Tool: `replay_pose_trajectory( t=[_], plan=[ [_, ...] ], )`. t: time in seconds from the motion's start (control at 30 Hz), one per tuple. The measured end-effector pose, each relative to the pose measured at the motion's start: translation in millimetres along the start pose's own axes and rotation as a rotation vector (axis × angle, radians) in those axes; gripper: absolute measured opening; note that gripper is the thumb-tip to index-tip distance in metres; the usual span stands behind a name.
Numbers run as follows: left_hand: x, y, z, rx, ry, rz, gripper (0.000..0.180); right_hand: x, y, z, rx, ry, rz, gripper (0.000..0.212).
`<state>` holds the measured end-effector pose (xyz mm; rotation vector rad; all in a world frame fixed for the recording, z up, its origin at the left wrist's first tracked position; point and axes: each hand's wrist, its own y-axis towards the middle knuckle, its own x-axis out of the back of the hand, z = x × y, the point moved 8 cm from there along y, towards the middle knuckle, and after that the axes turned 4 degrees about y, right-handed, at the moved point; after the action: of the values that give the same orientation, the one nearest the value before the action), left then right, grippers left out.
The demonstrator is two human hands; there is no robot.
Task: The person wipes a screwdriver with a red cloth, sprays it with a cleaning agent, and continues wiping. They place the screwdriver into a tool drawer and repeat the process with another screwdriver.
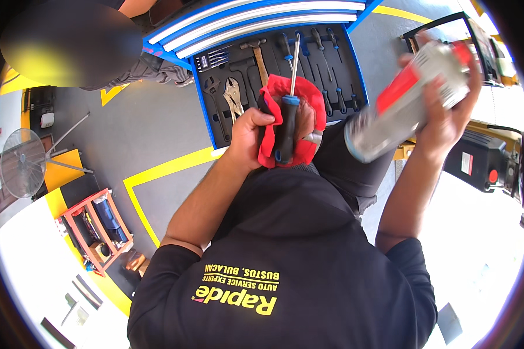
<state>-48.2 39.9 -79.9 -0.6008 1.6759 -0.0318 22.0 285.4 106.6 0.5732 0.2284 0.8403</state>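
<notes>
My left hand [248, 135] is closed on a red cloth [318, 107] with a screwdriver [286, 129] lying in it. The screwdriver has a black and blue handle, and its bare metal shaft points away from me over the drawer. A brownish patch shows beside the handle; I cannot tell what it is. Raised at the right, my right hand [445, 122] grips a grey and red spray can [403, 96]. The can is tilted and smeared by motion, its pale blue-grey end toward the lower left.
Ahead is an open blue tool drawer [206, 125] with a hammer [258, 58], locking pliers [233, 98], an adjustable wrench [214, 99] and several screwdrivers in dark foam. Another person [75, 46] is at the upper left. A fan [22, 156] and an orange-red shelf [93, 232] stand left.
</notes>
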Motion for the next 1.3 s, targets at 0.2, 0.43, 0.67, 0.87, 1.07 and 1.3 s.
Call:
replay_pose_trajectory(
  t=[0.2, 0.43, 0.67, 0.87, 1.07, 1.3],
  plan=[
    [-25.5, 8.3, 9.9, 0.042, -0.24, 0.231, 0.066, -56.9, -85.6, 31.7, -0.064, -0.598, 0.647, 0.065],
    [-27.1, 10.1, 11.9, -0.031, 0.151, 0.161, 0.054, -59.1, -111.8, 12.5, -0.093, -0.699, 0.637, 0.066],
    [-9.7, 8.4, 15.7, -0.053, 0.218, 0.045, 0.047, -59.2, -103.2, 13.3, -0.085, -0.683, 0.582, 0.064],
    [1.9, 14.1, 14.3, -0.077, 0.245, 0.071, 0.038, -67.0, -103.3, 15.0, -0.078, -0.672, 0.592, 0.065],
    [11.6, 17.6, 13.0, -0.088, 0.304, 0.049, 0.043, -70.6, -103.6, 13.1, -0.09, -0.723, 0.582, 0.065],
    [-6.9, 20.8, 5.0, -0.094, 0.203, 0.104, 0.061, -76.7, -129.9, 14.1, -0.109, -0.649, 0.728, 0.065]
  ],
)
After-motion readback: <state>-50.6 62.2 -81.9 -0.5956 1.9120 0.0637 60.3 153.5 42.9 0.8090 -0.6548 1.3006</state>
